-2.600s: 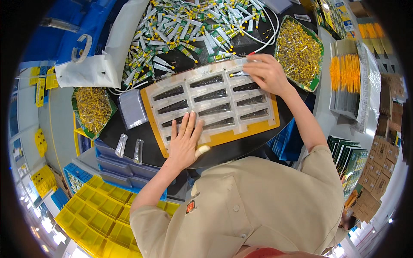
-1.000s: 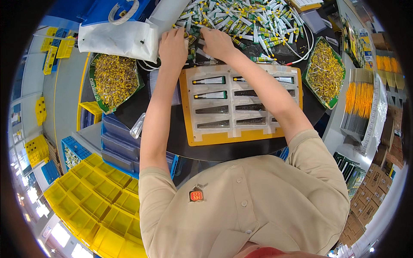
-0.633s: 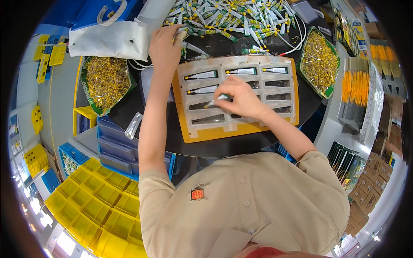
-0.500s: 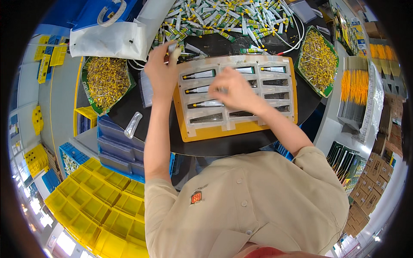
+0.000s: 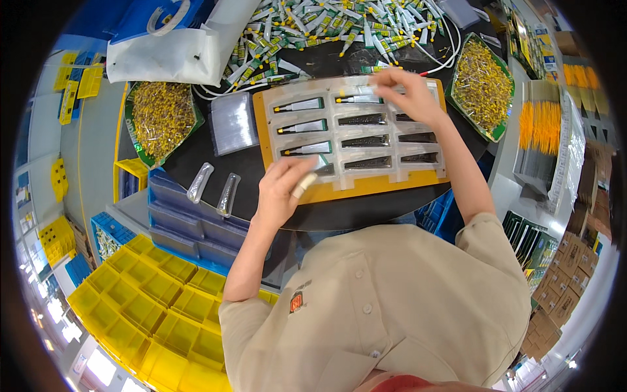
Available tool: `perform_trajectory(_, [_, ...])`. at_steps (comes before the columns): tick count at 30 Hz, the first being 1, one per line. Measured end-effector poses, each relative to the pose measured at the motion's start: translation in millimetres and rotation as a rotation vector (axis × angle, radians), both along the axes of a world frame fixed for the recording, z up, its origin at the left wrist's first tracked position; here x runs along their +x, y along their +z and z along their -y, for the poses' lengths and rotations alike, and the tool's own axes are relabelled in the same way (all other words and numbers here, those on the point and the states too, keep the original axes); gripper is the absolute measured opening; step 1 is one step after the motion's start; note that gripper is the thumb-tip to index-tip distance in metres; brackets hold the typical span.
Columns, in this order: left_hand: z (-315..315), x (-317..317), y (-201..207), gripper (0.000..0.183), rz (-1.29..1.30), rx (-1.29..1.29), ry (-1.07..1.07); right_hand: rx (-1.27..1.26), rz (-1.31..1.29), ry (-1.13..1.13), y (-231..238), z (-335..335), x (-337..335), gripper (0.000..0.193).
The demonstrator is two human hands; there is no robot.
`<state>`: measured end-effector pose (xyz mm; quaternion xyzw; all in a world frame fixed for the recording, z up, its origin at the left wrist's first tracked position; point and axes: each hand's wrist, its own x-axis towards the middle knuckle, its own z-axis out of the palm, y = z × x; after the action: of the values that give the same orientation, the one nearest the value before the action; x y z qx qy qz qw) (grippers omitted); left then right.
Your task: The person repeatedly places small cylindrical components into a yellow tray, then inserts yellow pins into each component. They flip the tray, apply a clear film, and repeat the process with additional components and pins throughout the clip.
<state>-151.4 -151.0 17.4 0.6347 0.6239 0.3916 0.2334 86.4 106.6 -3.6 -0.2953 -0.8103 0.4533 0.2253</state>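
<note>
A clear plastic tray (image 5: 333, 138) with rows of pockets lies on a yellow board (image 5: 366, 195) in front of me. Small white-and-green tubes with yellow tips (image 5: 304, 127) fill the upper left-column pockets; another tube (image 5: 359, 99) lies in the top middle pocket. My left hand (image 5: 282, 189) pinches a blurred tube (image 5: 320, 163) at the lowest left pocket. A pale cover or wrap (image 5: 304, 186) shows on one of its fingers. Over the tray's top right is my right hand (image 5: 410, 97), fingers curled together, with a blurred pale streak at their tips. It hides the top right pocket.
Loose tubes (image 5: 313, 29) are heaped at the back. Boxes of small yellow-headed pieces stand left (image 5: 162, 124) and right (image 5: 482, 85). Clear sheets (image 5: 234, 124) and two clear plastic shells (image 5: 226, 195) lie left of the board. Yellow bins (image 5: 144, 294) are at lower left.
My left hand has come down from beside the tube heap to the tray's lower left. My right hand has moved from the middle pockets to the upper right. The board has shifted slightly left.
</note>
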Motion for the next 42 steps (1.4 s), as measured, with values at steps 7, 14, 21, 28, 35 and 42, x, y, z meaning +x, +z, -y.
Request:
perform_trajectory(7, [-7, 6, -19, 0.028, -0.269, 0.016, -0.229, 0.428, 0.133, 0.243, 5, 14, 13, 0.01])
perform_trajectory(14, [-80, -22, -4, 0.036, -0.451, 0.203, -0.212, 0.834, 0.201, -0.061, -38, -75, -55, 0.022])
perform_trajectory(21, [-222, -78, -29, 0.023, -0.855, -0.139, -0.291, 0.471, 0.059, 0.077, -9, -54, -39, 0.022])
perform_trajectory(28, [-226, -94, -23, 0.018, -0.717, -0.317, -0.469, 0.457, 0.042, 0.138, 11, 66, 29, 0.007])
perform_trajectory(35, [-216, -92, -22, 0.029, -0.617, -0.309, -0.435, 0.388, -0.02, 0.079, -14, 2, 0, 0.009])
perform_trajectory(42, [-239, -106, -22, 0.024, -0.733, -0.526, -0.591, 0.353, 0.48, -0.224, -28, -109, -31, 0.03])
